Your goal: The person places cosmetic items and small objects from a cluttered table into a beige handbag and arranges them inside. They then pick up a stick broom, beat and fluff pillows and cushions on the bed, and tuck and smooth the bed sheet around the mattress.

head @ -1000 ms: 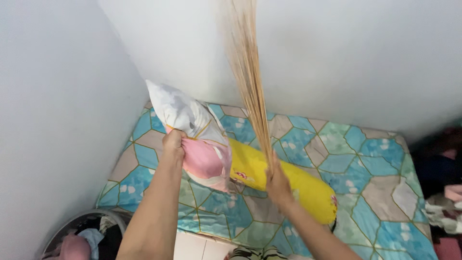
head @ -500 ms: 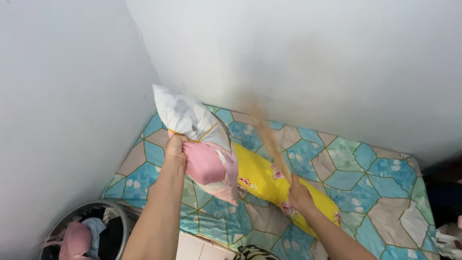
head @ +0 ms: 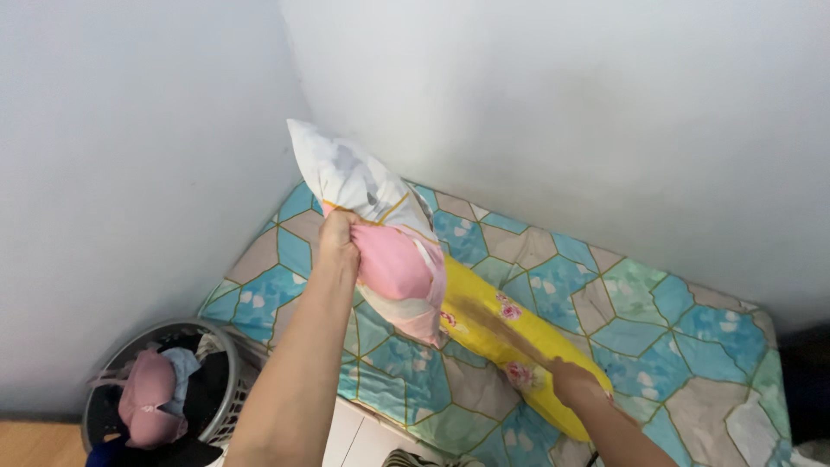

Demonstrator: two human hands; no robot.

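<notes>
White-and-pink printed pillow [head: 376, 229], gripped by left hand [head: 337, 242], raised above patterned turquoise bedsheet [head: 605, 303]; right hand [head: 572, 382] clasps blurred straw broom [head: 497, 324] lying against yellow floral bolster [head: 510, 350].

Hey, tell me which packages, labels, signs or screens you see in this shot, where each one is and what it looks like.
None in view: no package, label, sign or screen.
Only soft goods: a white and pink pillow gripped by the left hand.
A yellow flowered bolster lies on the patterned bedsheet, under a stick broom in the right hand.
A round laundry basket stands at lower left.
</notes>
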